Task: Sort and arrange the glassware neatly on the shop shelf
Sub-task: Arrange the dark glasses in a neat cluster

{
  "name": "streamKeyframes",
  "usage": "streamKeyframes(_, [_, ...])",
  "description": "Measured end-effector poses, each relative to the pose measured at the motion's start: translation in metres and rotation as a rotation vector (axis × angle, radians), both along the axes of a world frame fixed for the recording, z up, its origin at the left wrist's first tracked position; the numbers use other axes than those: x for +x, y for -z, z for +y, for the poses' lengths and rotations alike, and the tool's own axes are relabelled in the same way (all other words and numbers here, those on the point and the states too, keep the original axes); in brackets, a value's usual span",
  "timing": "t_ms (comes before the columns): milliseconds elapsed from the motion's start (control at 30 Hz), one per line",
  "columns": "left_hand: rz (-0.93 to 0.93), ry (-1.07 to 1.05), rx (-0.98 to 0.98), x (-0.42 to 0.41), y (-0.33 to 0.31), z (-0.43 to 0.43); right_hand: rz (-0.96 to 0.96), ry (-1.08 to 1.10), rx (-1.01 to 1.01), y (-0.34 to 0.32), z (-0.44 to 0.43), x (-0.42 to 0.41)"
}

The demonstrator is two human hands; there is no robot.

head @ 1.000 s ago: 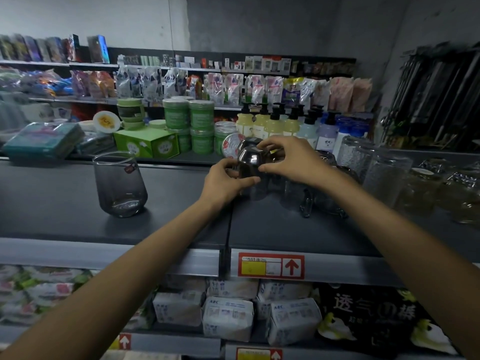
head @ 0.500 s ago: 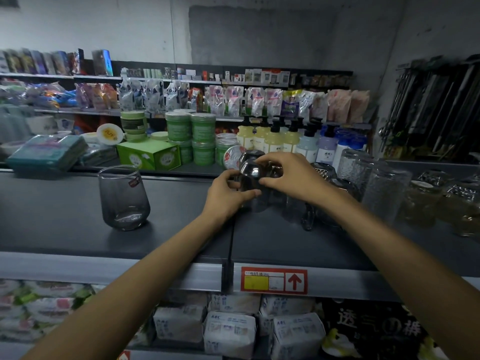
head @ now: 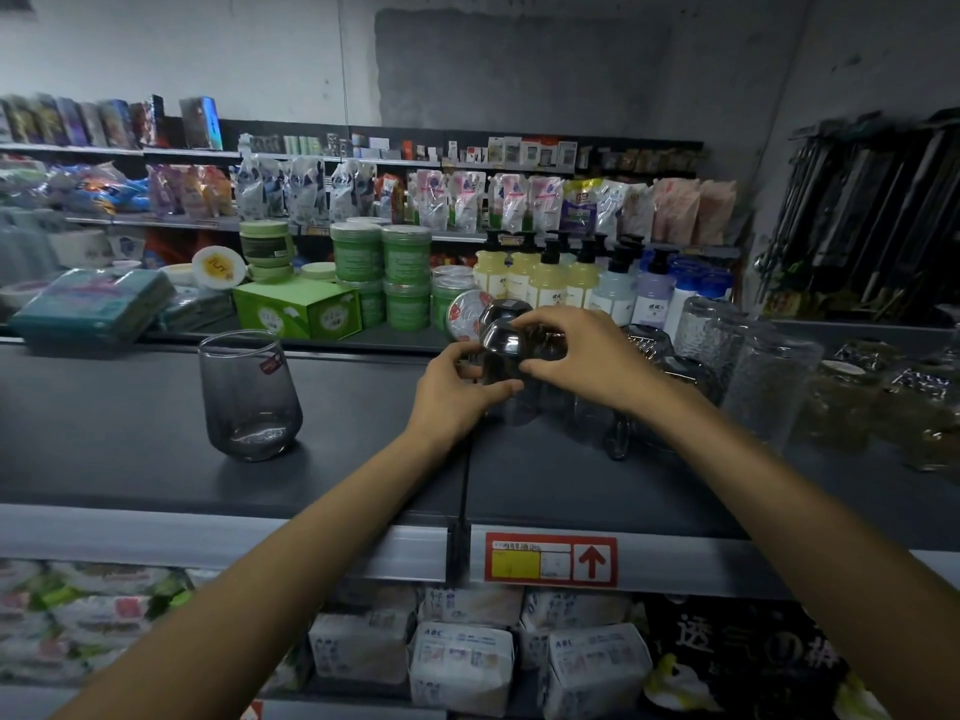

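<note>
Dark shelf (head: 104,433), smoky tumbler (head: 249,397) upright, well apart at left, ribbed clear glasses (head: 748,366) crowding the right, pump bottles (head: 550,283) behind, dark glass (head: 501,345) mid-shelf, base up, long axis vertical, left hand (head: 457,394) and right hand (head: 582,356), each grip clamped round it.

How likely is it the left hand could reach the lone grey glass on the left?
Probably yes: bare shelf lies between the left hand and the grey glass, though it holds a dark glass.

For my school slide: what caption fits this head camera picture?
Left hand and right hand hold a dark glass at the grey shelf; a smoky tumbler stands apart on the left.
</note>
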State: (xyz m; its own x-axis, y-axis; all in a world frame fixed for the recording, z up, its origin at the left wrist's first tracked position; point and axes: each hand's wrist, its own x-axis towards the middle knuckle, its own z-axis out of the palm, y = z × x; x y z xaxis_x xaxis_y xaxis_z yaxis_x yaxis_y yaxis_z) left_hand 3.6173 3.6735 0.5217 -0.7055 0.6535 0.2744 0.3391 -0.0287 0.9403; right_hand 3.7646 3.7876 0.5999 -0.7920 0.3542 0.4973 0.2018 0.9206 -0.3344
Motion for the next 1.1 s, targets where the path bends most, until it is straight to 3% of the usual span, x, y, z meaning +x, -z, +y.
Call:
streamKeyframes(233, [0.027,0.016,-0.074,0.002,-0.009,-0.013,0.024,0.029,0.056,-0.004,-0.015,0.005])
streamKeyframes(433, [0.607,-0.164,0.013,0.011,-0.045,-0.104,0.241,-0.111,0.064,-0.009,-0.074,-0.006])
streamKeyframes(500, [0.818,-0.300,0.029,0.001,-0.056,-0.149,0.218,-0.179,-0.050,-0.005,-0.102,-0.026])
streamKeyframes(567, [0.915,-0.437,-0.017,-0.019,-0.063,-0.186,0.079,-0.222,-0.200,0.007,-0.128,-0.057])
streamKeyframes(700, [0.788,-0.491,-0.268,-0.058,-0.067,-0.218,-0.139,-0.241,-0.454,0.033,-0.169,-0.117])
streamKeyframes(800, [0.627,-0.375,-0.398,-0.077,-0.060,-0.219,-0.135,-0.275,-0.551,0.044,-0.190,-0.141])
streamKeyframes(1100, [0.488,-0.243,-0.201,-0.092,-0.053,-0.222,0.085,-0.239,-0.679,0.060,-0.204,-0.148])
